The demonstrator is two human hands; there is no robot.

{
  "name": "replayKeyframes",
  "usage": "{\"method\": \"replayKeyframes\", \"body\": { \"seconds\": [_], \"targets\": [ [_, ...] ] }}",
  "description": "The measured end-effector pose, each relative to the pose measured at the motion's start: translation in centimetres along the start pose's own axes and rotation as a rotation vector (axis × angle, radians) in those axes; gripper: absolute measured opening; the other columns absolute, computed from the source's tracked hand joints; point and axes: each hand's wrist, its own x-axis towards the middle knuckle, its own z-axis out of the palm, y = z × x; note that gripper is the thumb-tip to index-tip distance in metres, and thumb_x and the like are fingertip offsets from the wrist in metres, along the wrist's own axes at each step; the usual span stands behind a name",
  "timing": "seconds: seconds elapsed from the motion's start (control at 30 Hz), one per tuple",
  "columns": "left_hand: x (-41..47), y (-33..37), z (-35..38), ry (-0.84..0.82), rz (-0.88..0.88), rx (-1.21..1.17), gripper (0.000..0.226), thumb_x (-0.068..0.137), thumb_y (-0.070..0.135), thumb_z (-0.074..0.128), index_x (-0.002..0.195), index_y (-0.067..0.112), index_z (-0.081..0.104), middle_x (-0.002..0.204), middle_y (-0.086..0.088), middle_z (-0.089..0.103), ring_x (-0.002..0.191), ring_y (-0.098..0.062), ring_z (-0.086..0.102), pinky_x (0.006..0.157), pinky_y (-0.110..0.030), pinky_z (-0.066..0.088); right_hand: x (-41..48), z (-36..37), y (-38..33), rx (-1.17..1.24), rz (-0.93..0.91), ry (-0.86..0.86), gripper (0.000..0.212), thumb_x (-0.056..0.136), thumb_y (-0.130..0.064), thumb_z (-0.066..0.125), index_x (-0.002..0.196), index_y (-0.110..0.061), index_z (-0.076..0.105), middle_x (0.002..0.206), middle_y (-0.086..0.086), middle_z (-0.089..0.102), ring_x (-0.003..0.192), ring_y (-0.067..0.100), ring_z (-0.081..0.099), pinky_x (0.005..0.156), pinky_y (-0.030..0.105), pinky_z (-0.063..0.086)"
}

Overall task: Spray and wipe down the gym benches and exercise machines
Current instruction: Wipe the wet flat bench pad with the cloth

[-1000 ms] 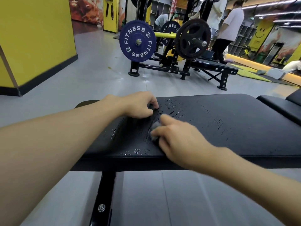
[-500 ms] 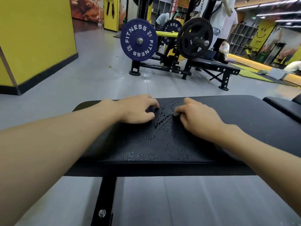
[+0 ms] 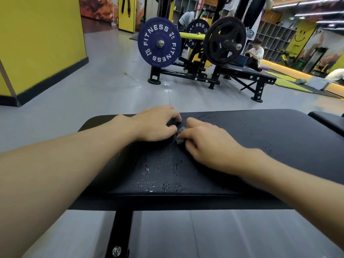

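A black padded bench [image 3: 242, 146] spans the middle of the view, its top speckled with wet droplets and streaks. My right hand [image 3: 206, 144] lies on the pad with its fingers closed on a small crumpled grey cloth [image 3: 180, 135], pressing it to the wet surface. Just left of it rests my left hand [image 3: 158, 125], fingers curled down onto the pad, fingertips close to the cloth. Nothing shows inside the left hand. No spray bottle is in view.
A black steel leg [image 3: 121, 233] holds the bench up over grey floor. A second pad [image 3: 327, 121] adjoins at right. Beyond stands a plate-loaded machine with a blue plate [image 3: 159, 42] and a black plate [image 3: 224, 40]. A person [image 3: 256, 54] sits behind it. A yellow wall [image 3: 41, 43] is at left.
My right hand swept from the pad's near edge to its far side, then came back next to the left hand, with the grey cloth showing again. The left hand stayed put.
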Motion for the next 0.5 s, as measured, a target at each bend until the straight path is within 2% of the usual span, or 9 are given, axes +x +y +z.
{"method": "replayKeyframes", "body": {
  "seconds": [0.07,0.13,0.2,0.3,0.37,0.43,0.5],
  "targets": [
    [0.0,-0.1,0.0,-0.007,-0.013,-0.004,0.055,0.076,0.044,0.040,0.123,0.027,0.062,0.123,0.006,0.055,0.103,-0.010,0.049,0.104,-0.043,0.042,1.3,-0.9,2.8,-0.008,0.121,0.003,0.033,0.097,-0.022,0.044,0.116,-0.037,0.067,0.104,-0.003,0.045,0.106,0.028,0.056,0.088,0.044,0.049],
    [0.1,-0.3,-0.1,-0.022,-0.022,-0.007,0.057,0.076,0.044,0.039,0.125,0.026,0.061,0.126,0.005,0.054,0.110,-0.014,0.051,0.106,-0.041,0.040,2.5,-0.9,4.9,0.011,0.264,0.048,0.032,0.097,-0.018,0.045,0.113,-0.029,0.070,0.111,0.004,0.046,0.104,0.035,0.057,0.091,0.047,0.049],
    [0.2,-0.4,-0.3,-0.021,-0.024,-0.010,0.057,0.075,0.043,0.039,0.124,0.025,0.062,0.125,0.004,0.054,0.113,-0.016,0.053,0.106,-0.040,0.040,3.1,-0.1,3.9,-0.029,0.221,0.059,0.030,0.095,-0.018,0.044,0.110,-0.021,0.070,0.110,0.006,0.046,0.100,0.038,0.057,0.089,0.047,0.050],
    [0.5,-0.5,-0.2,-0.016,-0.049,-0.011,0.054,0.072,0.042,0.038,0.120,0.030,0.062,0.121,0.004,0.056,0.112,-0.016,0.052,0.103,-0.041,0.040,2.5,0.6,1.7,0.005,0.026,0.018,0.033,0.094,-0.018,0.044,0.114,-0.026,0.069,0.102,0.001,0.046,0.099,0.031,0.055,0.086,0.044,0.048],
    [0.7,-0.5,-0.1,-0.015,-0.057,-0.014,0.054,0.072,0.042,0.038,0.119,0.031,0.061,0.118,0.006,0.056,0.110,-0.015,0.051,0.103,-0.043,0.040,3.2,-0.4,4.1,-0.002,0.120,0.031,0.037,0.094,-0.013,0.044,0.116,-0.028,0.070,0.103,0.001,0.048,0.103,0.030,0.056,0.086,0.040,0.048],
    [0.8,-0.6,-0.2,-0.020,-0.065,-0.019,0.055,0.072,0.043,0.038,0.121,0.029,0.061,0.120,0.006,0.056,0.111,-0.015,0.051,0.104,-0.042,0.040,4.4,-0.8,6.6,-0.003,0.290,0.069,0.035,0.094,-0.009,0.044,0.112,-0.021,0.072,0.111,0.007,0.053,0.105,0.035,0.058,0.089,0.041,0.049],
    [1.1,-0.9,-0.3,-0.022,-0.074,-0.014,0.059,0.072,0.043,0.038,0.123,0.025,0.062,0.124,0.005,0.056,0.115,-0.017,0.053,0.106,-0.041,0.040,5.1,-0.1,5.6,-0.037,0.266,0.076,0.031,0.093,-0.012,0.044,0.109,-0.014,0.070,0.110,0.009,0.051,0.102,0.037,0.058,0.087,0.045,0.051]
  ]
}}
